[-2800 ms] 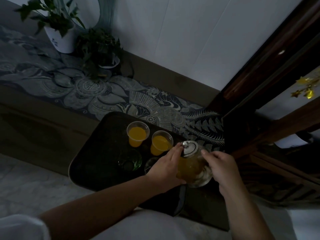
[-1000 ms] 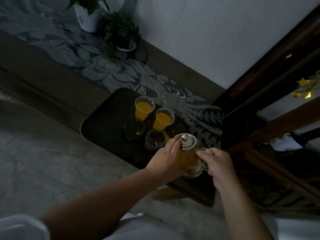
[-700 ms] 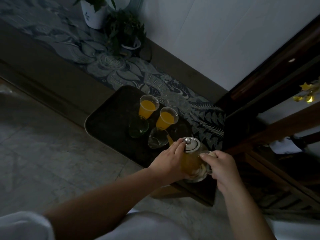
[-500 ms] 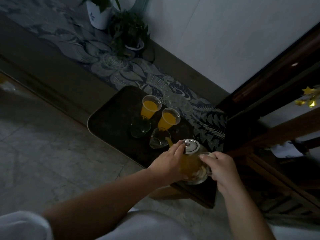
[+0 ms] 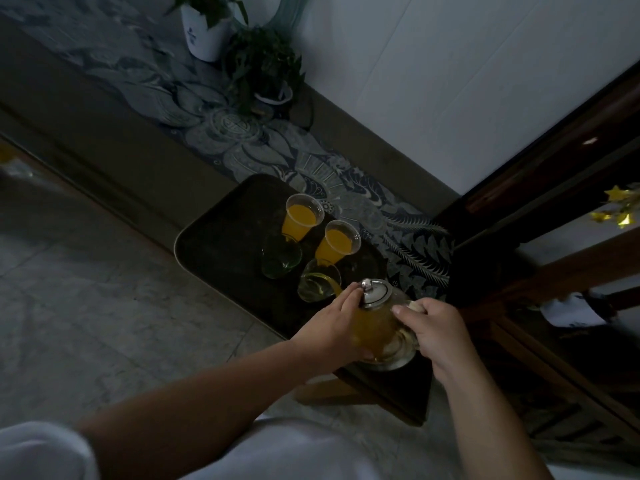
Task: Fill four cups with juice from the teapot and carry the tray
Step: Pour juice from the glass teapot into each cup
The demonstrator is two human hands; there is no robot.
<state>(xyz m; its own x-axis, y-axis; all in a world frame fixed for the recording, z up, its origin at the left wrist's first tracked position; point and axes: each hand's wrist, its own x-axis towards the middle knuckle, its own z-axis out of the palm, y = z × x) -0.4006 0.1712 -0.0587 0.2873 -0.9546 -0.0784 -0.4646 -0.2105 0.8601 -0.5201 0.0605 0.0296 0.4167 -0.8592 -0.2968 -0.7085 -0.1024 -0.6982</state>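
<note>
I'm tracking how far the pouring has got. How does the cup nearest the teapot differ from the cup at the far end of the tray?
The near cup holds only a little juice at its bottom, while the far cup is filled well up. A stream from the teapot is running into the near cup; nothing pours into the far cup. The near cup sits beside the left hand; the far cup stands clear of both hands. Both are clear cups on the dark tray.

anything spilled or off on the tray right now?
No spill visible. The teapot, held by left hand and right hand, pours a stream into the near-right cup. One oddity: the tray overhangs the table's front edge.
</note>
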